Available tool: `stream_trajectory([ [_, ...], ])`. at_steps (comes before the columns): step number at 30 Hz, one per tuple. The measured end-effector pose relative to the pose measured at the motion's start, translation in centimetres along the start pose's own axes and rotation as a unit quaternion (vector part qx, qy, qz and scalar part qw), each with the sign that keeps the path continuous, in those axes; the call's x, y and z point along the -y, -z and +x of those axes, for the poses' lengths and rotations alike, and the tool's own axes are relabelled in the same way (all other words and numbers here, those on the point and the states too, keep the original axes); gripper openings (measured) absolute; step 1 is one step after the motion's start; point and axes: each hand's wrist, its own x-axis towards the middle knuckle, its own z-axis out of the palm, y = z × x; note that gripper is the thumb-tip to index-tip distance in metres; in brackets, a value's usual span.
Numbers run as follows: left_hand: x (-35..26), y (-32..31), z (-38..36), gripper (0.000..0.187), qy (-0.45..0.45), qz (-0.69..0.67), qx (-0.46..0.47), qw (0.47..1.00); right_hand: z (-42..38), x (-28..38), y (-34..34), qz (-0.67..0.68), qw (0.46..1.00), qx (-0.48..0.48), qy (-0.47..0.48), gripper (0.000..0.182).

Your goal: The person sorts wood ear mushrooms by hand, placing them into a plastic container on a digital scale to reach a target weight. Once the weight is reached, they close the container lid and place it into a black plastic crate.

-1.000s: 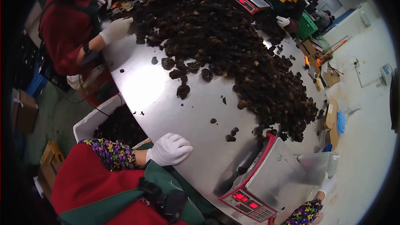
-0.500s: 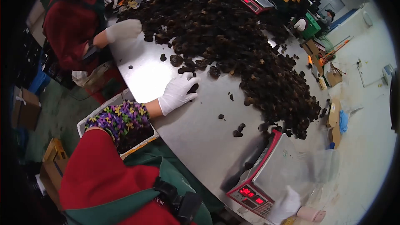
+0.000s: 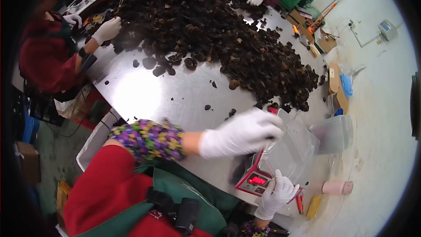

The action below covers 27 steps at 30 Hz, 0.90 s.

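Observation:
My left hand (image 3: pixel 243 134), white-gloved and blurred by motion, hangs over the left edge of the scale (image 3: pixel 255 181). Its fingers are curled together, with something dark at their tips that I cannot make out. Clear plastic, apparently a bag (image 3: pixel 289 149), lies on the scale's plate. My right hand (image 3: pixel 277 193), also gloved, pinches the near edge of this plastic beside the lit red display. Beyond the scale spreads a large heap of dark, flat pieces (image 3: pixel 210 30). A few loose pieces (image 3: pixel 208 107) lie on the metal table (image 3: pixel 175 92).
At the left, a co-worker in red (image 3: pixel 48 61) reaches a gloved hand to the heap. Another person's gloved hand (image 3: pixel 255 0) is at the far side. A clear bin (image 3: pixel 335 134), a pink cylinder (image 3: pixel 337 187) and a yellow object (image 3: pixel 314 206) are right of the scale.
My left hand has moved right from the loose pieces by the heap to above the scale. My right hand now holds the plastic's near edge. The view has shifted, and the co-worker's hand is at the heap.

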Motion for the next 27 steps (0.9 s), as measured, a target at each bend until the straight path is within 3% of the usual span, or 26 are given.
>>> stream_trajectory([
  [2, -0.1, -4.6, 1.6, 0.021, -0.075, -0.050, -0.002, 0.996, 0.2, 0.3, -0.3, -0.003, 1.000, -0.005, -0.006, 0.032],
  [5, 0.1, -8.8, 1.3, 0.028, -0.058, -0.012, 0.076, 0.995, 0.2, 0.6, -0.2, -0.018, 1.000, 0.010, -0.021, 0.031],
  [8, 1.0, -9.3, 0.9, 0.037, -0.036, -0.076, 0.101, 0.991, -0.3, 0.7, -0.3, -0.009, 0.999, 0.008, -0.047, 0.030],
  [10, 2.7, -7.3, 0.9, 0.037, -0.021, -0.073, 0.072, 0.995, -0.2, 2.0, 0.7, 0.064, 0.990, -0.125, -0.020, 0.029],
  [11, 3.8, -5.9, 1.1, 0.036, -0.005, -0.071, 0.043, 0.997, -0.6, 2.9, 1.1, 0.064, 0.990, -0.124, -0.023, 0.029],
  [13, 8.3, -4.2, 1.2, 0.034, 0.054, -0.013, 0.021, 0.998, -1.9, 5.0, 1.6, 0.207, 0.968, -0.141, 0.010, 0.023],
  [15, 13.0, -2.3, 2.0, 0.034, 0.090, 0.113, 0.001, 0.990, -1.5, 7.6, 0.9, 0.391, 0.918, -0.023, 0.064, 0.020],
  [17, 17.3, -0.5, 3.2, 0.039, 0.112, 0.216, -0.016, 0.970, -0.6, 10.7, -0.9, 0.511, 0.850, 0.126, 0.024, 0.029],
  [19, 20.0, 1.3, 5.8, 0.045, 0.165, 0.283, 0.015, 0.945, -1.4, 13.3, -4.1, 0.593, 0.777, 0.196, -0.083, 0.029],
  [22, 25.6, 1.9, 9.2, 0.056, 0.112, 0.351, 0.025, 0.929, -2.0, 15.2, -7.1, 0.505, 0.843, 0.181, -0.027, 0.032],
  [23, 26.7, 1.8, 10.4, 0.060, 0.095, 0.376, 0.033, 0.921, -2.0, 15.5, -7.8, 0.501, 0.846, 0.177, -0.037, 0.032],
  [25, 28.6, 0.9, 13.0, 0.068, 0.076, 0.365, 0.080, 0.924, -1.5, 15.9, -8.8, 0.400, 0.907, 0.127, -0.033, 0.036],
  [27, 29.5, -0.7, 14.7, 0.075, 0.084, 0.402, 0.118, 0.904, -1.2, 15.8, -9.3, 0.397, 0.908, 0.133, -0.026, 0.039],
])
